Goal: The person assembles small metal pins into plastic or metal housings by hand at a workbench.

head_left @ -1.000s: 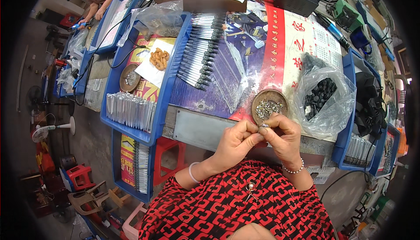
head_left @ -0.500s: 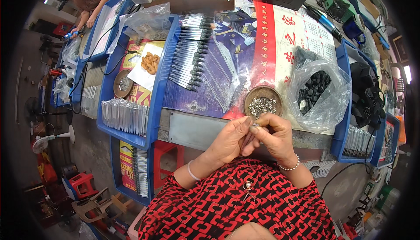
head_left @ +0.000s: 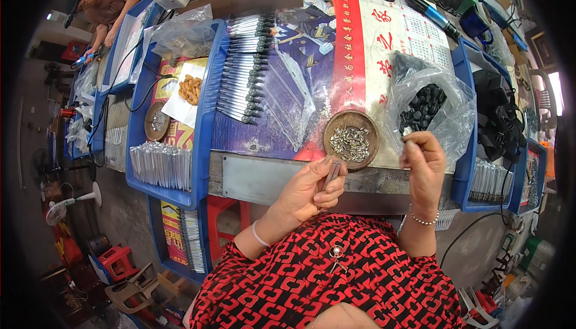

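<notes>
Head view: a slim metal piece (head_left: 332, 175) is pinched in the left hand (head_left: 304, 193); the right hand (head_left: 427, 166) is nearly closed — contents cannot be told. At the left hand's eleven o'clock, dark-tipped rods (head_left: 245, 72) seem finished; at one, metal bits (head_left: 350, 143) are left.

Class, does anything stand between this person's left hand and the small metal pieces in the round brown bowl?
Only the near rim of the round brown bowl separates the left hand from the small metal pieces; nothing visible covers them.
</notes>
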`<action>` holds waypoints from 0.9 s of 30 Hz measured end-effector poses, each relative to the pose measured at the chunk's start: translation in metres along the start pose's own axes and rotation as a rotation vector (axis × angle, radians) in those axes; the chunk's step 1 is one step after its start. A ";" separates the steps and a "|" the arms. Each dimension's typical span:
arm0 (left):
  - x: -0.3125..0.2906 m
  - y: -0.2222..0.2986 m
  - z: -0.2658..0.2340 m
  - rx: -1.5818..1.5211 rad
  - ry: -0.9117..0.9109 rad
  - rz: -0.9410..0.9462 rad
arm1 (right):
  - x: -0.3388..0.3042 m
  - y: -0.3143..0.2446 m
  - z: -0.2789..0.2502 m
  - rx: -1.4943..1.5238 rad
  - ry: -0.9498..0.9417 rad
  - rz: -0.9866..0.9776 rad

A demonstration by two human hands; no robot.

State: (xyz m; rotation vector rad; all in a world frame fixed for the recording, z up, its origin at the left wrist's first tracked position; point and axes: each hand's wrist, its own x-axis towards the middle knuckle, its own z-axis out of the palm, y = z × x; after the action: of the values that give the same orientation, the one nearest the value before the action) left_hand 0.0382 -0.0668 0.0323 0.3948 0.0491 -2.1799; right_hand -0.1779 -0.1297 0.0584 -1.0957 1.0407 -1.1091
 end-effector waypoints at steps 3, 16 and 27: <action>0.003 -0.001 0.001 -0.002 -0.005 -0.020 | 0.004 -0.007 -0.023 -0.093 0.166 -0.070; 0.003 -0.004 0.005 0.059 0.039 -0.034 | 0.027 -0.003 -0.057 -0.545 0.150 -0.097; 0.000 -0.001 0.005 0.087 0.072 0.031 | 0.049 0.018 -0.034 -1.273 -0.046 -0.196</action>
State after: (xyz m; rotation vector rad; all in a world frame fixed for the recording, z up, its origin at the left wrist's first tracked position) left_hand 0.0363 -0.0674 0.0367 0.5200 -0.0124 -2.1416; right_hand -0.2011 -0.1805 0.0315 -2.2256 1.6719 -0.4564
